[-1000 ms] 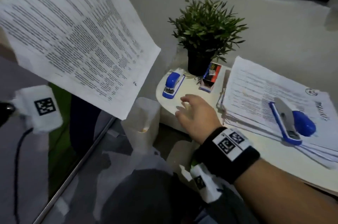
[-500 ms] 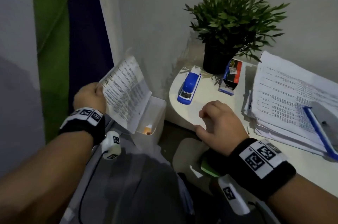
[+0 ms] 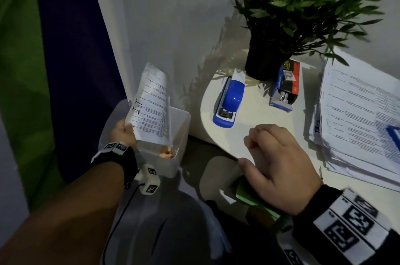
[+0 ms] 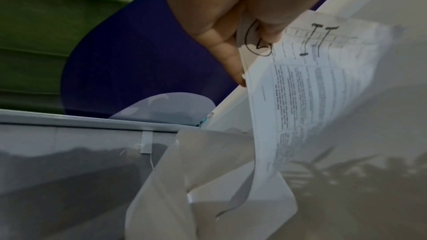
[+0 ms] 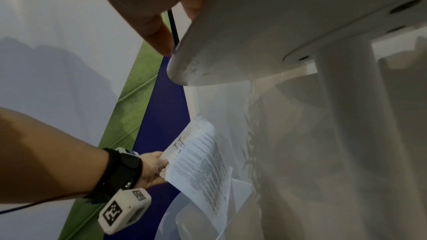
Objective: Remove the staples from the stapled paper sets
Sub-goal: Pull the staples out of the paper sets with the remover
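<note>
- A person's left hand [image 3: 123,134] is pinching a printed paper set [image 3: 152,109] by its near corner, thumb on top and fingers curled beneath, and holding it out low and to the left of a white round table [image 3: 255,117].
- The paper set is hanging steeply tilted from that corner, its far end dipping into a translucent plastic bin [image 3: 179,134] standing on the floor just beside the table; something orange and yellow is lying at the bottom of the bin.
- In the left wrist view the thumb [image 4: 265,6] is pressing on a hand-drawn mark at the sheet's corner, with the printed page [image 4: 307,98] curving down and away from the fingers toward the bin's rim [image 4: 166,180].
- The right hand [image 3: 279,165] is resting on the table's near edge with fingers loosely curled and the thumb along the rim, gripping nothing visible; the held sheets are well apart from it, off to its left.
- From the right wrist view the left hand [image 5: 152,167] and its paper [image 5: 201,167] are showing below the table's underside [image 5: 265,34], beside the table's white pedestal leg [image 5: 360,134].
- On the table, a blue stapler [image 3: 229,102] is lying near a dark-potted green plant [image 3: 298,11], with a box of staples [image 3: 285,85] just beside the pot.
- A larger stack of printed papers [image 3: 355,113] is lying on the right side of the table, a blue object [image 3: 395,137] cut off by the frame edge sitting on top.
</note>
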A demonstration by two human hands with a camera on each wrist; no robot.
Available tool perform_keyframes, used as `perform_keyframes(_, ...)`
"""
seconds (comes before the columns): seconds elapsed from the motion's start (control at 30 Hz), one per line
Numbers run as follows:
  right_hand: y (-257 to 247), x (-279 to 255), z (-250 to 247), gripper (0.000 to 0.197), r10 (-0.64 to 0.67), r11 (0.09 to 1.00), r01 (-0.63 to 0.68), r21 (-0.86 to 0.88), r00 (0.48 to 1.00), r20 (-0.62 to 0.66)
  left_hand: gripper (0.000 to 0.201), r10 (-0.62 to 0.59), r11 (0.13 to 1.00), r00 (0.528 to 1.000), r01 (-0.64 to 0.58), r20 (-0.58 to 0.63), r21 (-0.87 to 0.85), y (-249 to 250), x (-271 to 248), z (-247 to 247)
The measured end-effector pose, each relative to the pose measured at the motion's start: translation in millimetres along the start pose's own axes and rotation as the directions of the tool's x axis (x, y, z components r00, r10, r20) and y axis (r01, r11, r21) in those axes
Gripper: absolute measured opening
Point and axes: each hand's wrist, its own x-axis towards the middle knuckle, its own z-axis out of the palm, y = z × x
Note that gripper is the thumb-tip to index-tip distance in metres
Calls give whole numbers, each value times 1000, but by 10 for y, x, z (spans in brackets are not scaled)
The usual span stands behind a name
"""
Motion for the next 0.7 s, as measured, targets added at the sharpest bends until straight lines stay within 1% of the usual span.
perform_keyframes(0.07,9,-1,8,36,-10,1000,10,14,1000,-13,35,28,995,999,-30,20,96,-71,-7,4)
perform_keyframes(0.1,15,-3,12,36,-18,1000,19,22,1000,-18,34,32,979,999,-38,34,200,-91,-31,-11)
perform_keyframes(0.17,26,-4,21,36,-34,999,35,23,999,-28,30,27,906,997,-57,77,420,-130,-108,-55)
perform_keyframes(0.23,38,-4,25,37,-37,999,38,23,999,-32,26,48,856,992,-99,113,508,-211,-189,-95)
perform_keyframes(0.27,36,-2,26,37,-35,999,36,26,999,-31,25,62,843,991,-116,118,525,-272,-230,-111)
perform_keyframes(0.33,26,2,20,38,-32,999,33,33,999,-32,29,66,846,993,-106,95,522,-377,-306,-143)
perform_keyframes(0.4,12,7,10,39,-30,999,31,35,999,-29,33,57,872,996,-82,66,482,-430,-335,-162)
perform_keyframes(0.47,3,4,0,38,-26,999,27,35,999,-22,33,40,908,998,-58,51,416,-433,-324,-177)
perform_keyframes(0.57,-4,9,-9,40,-12,999,12,48,1000,-6,33,71,929,996,-85,52,360,-386,-309,-204)
perform_keyframes(0.63,2,9,-4,41,-7,998,7,57,1000,-7,33,94,916,994,-106,49,388,-319,-303,-206)
perform_keyframes(0.7,1,19,0,41,-6,998,7,61,1000,-4,28,89,882,995,-100,45,460,-231,-284,-205)
